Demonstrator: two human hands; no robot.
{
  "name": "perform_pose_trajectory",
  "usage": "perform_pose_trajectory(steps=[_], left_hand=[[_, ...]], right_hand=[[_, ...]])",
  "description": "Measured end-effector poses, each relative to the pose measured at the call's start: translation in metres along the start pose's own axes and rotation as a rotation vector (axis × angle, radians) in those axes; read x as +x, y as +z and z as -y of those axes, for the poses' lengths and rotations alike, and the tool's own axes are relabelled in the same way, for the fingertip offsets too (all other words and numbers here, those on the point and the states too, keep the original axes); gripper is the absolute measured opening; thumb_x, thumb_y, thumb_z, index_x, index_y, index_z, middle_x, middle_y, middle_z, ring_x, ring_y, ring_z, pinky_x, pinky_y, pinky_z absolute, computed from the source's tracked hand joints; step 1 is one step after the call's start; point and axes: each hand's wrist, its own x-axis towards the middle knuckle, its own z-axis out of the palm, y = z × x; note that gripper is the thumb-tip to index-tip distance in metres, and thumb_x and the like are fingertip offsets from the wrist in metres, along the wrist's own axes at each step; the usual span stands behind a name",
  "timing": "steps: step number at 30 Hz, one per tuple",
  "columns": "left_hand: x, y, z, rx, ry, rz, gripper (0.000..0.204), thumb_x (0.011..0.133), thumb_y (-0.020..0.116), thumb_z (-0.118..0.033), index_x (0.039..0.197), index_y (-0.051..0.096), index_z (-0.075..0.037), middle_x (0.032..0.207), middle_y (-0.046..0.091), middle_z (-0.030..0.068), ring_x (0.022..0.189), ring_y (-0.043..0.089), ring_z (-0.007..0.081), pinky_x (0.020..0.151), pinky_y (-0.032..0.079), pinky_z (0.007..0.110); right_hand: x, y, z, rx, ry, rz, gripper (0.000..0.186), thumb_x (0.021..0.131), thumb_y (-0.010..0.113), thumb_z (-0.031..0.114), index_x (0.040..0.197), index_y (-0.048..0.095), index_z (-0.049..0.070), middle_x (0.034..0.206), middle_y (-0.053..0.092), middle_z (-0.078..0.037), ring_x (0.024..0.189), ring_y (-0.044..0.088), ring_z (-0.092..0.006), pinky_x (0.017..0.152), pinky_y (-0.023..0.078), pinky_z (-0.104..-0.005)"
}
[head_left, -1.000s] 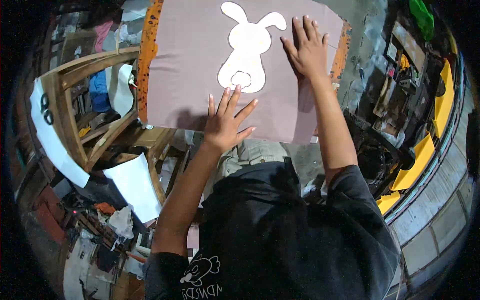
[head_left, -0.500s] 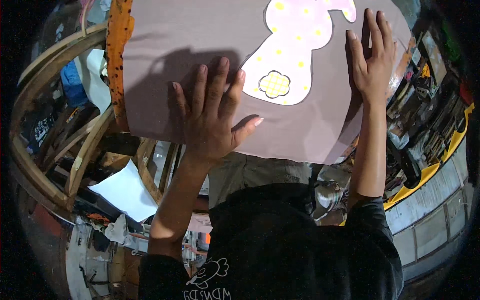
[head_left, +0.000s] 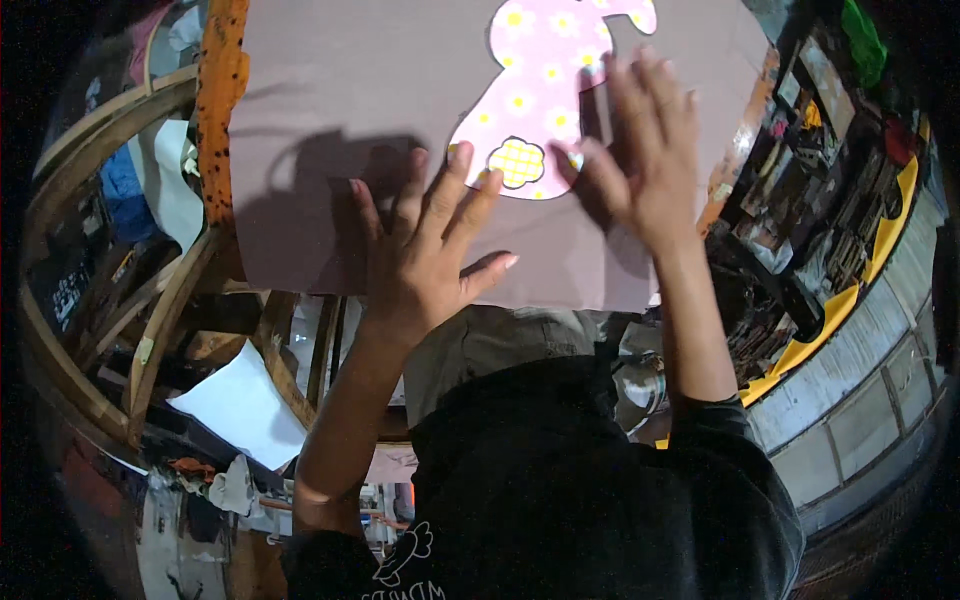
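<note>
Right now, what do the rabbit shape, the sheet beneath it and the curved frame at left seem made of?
Rabbit shape: matte cloth or paper; printed flowers, crisp edges.
Sheet: probably matte cloth, given its soft creases.
Curved frame: apparently wood; brown, dull bars.

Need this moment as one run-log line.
pink flower-print rabbit-shaped cutout: on mauve cloth | left hand: open, at cutout's lower left edge | right hand: open, blurred, over cutout's right edge, contact unclear

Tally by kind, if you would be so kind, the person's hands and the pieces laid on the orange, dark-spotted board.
Bare hands, left hand and right hand: 2
Pink, flower-printed, rabbit-shaped piece: 1
Yellow-checked, scalloped tail patch: 1
Mauve cloth sheet: 1
Total: 5
</note>
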Motion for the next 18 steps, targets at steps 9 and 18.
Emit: perform_pose_trajectory(steps=[9, 18], left_hand=[[-0.002, 0.006, -0.006, 0.082, 0.052, 0.052, 0.084, 0.075, 0.076, -0.057, 0.149, 0.047, -0.03, 0.165, 0.023, 0.0086, 0.15, 0.021, 0.0382, 0.112, 0.009, 0.076], [0.0, 0.009, -0.011, 0.206, 0.036, 0.126, 0.069, 0.08, 0.062, -0.069, 0.144, 0.043, -0.052, 0.166, 0.02, 0.0064, 0.151, 0.018, 0.0386, 0.111, 0.007, 0.077]], right_hand=[[-0.067, 0.004, 0.007, -0.005, 0.031, 0.149, 0.07, 0.084, 0.067, 0.059, 0.145, 0.052, 0.028, 0.156, 0.041, -0.01, 0.144, 0.037, -0.0325, 0.117, 0.018, -0.0616], [-0.069, 0.006, 0.014, -0.015, 0.065, 0.136, 0.063, 0.086, 0.065, 0.058, 0.144, 0.053, 0.035, 0.158, 0.037, -0.01, 0.144, 0.035, -0.0339, 0.116, 0.017, -0.0649]])
